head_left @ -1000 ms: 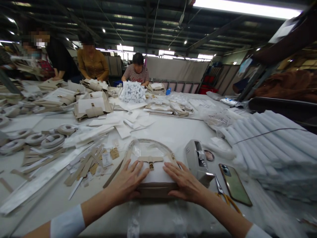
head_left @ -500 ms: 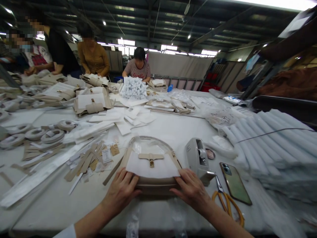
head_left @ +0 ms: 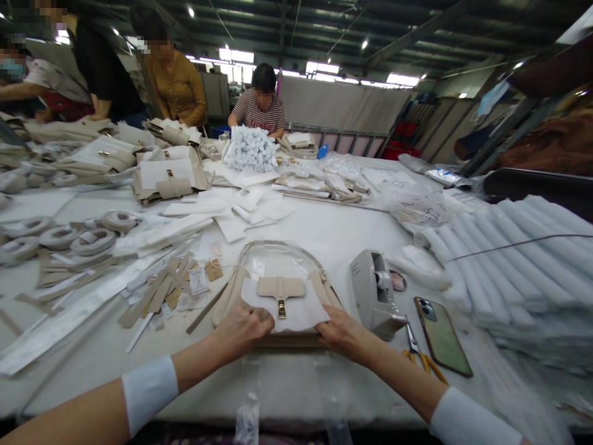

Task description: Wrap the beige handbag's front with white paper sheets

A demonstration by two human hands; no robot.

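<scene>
A beige handbag [head_left: 227,296] lies on the table in front of me, its handle arched toward the far side. Over its front is a thin white sheet [head_left: 301,312], with the beige flap tab [head_left: 280,286] and its gold clasp [head_left: 281,309] showing on top. My left hand [head_left: 248,324] is closed on the sheet's near left corner, fingers curled. At the near right corner, my right hand [head_left: 340,330] pinches the same sheet. Whether the sheet is paper or thin foam I cannot tell.
Right of the bag stand a grey tape dispenser [head_left: 373,293], orange-handled scissors [head_left: 419,355] and a phone [head_left: 442,337]. White foam rolls [head_left: 500,259] pile up at the right. Beige strips [head_left: 160,296] and strap coils [head_left: 95,240] lie left. Several people work across the table.
Both hands have closed on the sheet's corners, and the sheet has shifted. More of the beige flap tab and the bag's sides show. The camera view has tilted down slightly.
</scene>
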